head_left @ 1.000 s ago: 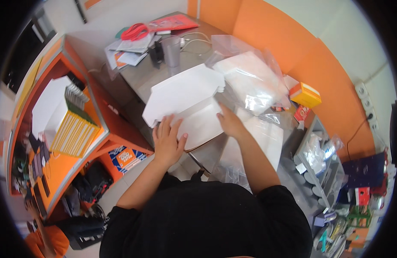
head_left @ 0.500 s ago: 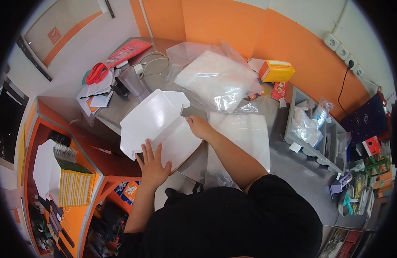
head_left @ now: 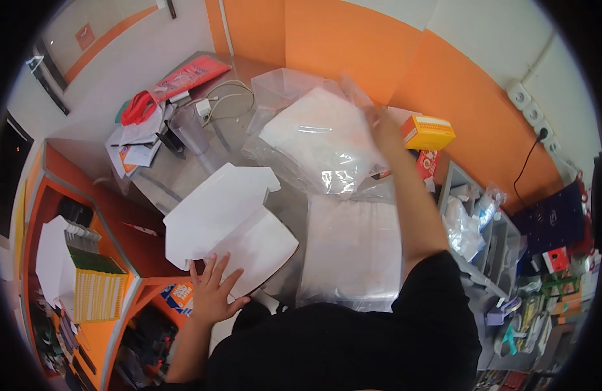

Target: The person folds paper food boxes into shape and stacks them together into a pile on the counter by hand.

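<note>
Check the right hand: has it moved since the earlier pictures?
Yes. The right hand has left the white cardboard, going rightward and farther out, toward the orange wall, near the yellow box.

Entered plain white for the box (head_left: 226, 221), greyer on the near panel. Beyond and right of the box: white through clear film for the bag (head_left: 320, 133). Right of the box: milky white for the pack (head_left: 353, 254); farther right, yellow with orange for the carton (head_left: 428, 133), red for the packet (head_left: 428, 163), grey for the tray (head_left: 506, 238), black for the sleeve (head_left: 438, 280). Far beyond the box: orange for the wall (head_left: 346, 39), off-white higher up. Beyond and left of the box: red for the straps (head_left: 139, 109), pinkish red for the pouch (head_left: 193, 77), translucent grey for the cup (head_left: 190, 130), white for the cable (head_left: 232, 91). Left of the box: dark orange with grey edging for the shelf (head_left: 135, 234); yellow with fine pale stripes, banded green, for the stack (head_left: 100, 296).
</note>
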A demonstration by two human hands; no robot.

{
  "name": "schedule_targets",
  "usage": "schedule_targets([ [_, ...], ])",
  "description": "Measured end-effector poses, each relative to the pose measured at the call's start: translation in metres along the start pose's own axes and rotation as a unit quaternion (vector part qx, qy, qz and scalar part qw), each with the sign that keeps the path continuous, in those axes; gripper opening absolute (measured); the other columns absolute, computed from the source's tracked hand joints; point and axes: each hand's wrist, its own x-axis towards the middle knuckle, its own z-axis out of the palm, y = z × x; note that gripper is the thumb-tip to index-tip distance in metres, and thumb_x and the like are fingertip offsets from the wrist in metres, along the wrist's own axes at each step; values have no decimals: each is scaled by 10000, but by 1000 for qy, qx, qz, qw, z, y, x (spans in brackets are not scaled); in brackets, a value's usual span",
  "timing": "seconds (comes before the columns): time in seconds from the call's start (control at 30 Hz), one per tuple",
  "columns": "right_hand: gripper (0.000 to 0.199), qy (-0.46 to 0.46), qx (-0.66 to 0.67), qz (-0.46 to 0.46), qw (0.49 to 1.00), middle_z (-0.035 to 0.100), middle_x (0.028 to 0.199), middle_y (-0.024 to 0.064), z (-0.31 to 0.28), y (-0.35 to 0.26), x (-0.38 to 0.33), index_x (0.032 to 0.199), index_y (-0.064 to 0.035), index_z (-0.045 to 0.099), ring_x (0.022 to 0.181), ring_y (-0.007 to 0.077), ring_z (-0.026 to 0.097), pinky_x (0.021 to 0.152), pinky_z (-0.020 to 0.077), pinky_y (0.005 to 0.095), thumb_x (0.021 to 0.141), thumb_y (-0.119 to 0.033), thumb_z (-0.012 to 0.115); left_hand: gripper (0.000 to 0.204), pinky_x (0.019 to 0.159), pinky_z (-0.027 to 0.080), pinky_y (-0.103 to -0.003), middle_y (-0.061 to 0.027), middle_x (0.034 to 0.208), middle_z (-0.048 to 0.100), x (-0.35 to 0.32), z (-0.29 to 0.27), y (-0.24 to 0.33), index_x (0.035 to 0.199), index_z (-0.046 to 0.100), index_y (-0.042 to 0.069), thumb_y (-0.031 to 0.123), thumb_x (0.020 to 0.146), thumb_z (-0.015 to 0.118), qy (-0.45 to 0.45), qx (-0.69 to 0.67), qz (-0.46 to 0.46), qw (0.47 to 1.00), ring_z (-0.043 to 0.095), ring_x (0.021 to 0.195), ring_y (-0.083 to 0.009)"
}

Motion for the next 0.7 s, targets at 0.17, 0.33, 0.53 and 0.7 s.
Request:
schedule_targets([
  [0.17, 485, -145, -475, -20, 868, 454, 1313, 38, -22, 100, 23, 1286, -128, 435, 1270, 207, 356, 1001, 249, 615, 844, -304, 528, 441, 1010, 239, -574, -27, 1168, 569, -7, 17, -10, 1067, 618, 212, 482, 722, 663, -36, 18, 98, 994, 502, 1143, -183],
  [0.33, 330, -285, -493, 46, 821, 521, 1221, 56, -5, 113, 9, 1135, -114, 583, 1227, 222, 410, 1020, 185, 647, 859, -263, 482, 480, 911, 337, -518, -18, 1098, 579, 2, 30, 20, 1088, 590, 178, 485, 724, 657, -6, 48, -22, 999, 550, 978, -179],
  [0.53, 241, -318, -544, 146, 763, 625, 1030, 44, -69, 173, 8, 1011, -174, 663, 982, 247, 600, 883, 288, 667, 854, -211, 484, 552, 1006, 263, -523, -50, 1213, 507, 21, -5, 24, 1182, 524, 143, 457, 744, 642, 8, -8, -36, 999, 483, 1118, -209],
  [0.7, 209, -143, -420, 57, 894, 638, 934, 72, -146, 13, 12, 1041, -112, 568, 937, 270, 610, 813, 370, 580, 897, -215, 458, 318, 1045, 216, -551, -14, 1054, 553, -5, 15, 6, 1050, 560, 156, 292, 769, 625, -33, 66, -42, 996, 501, 1091, -174],
])
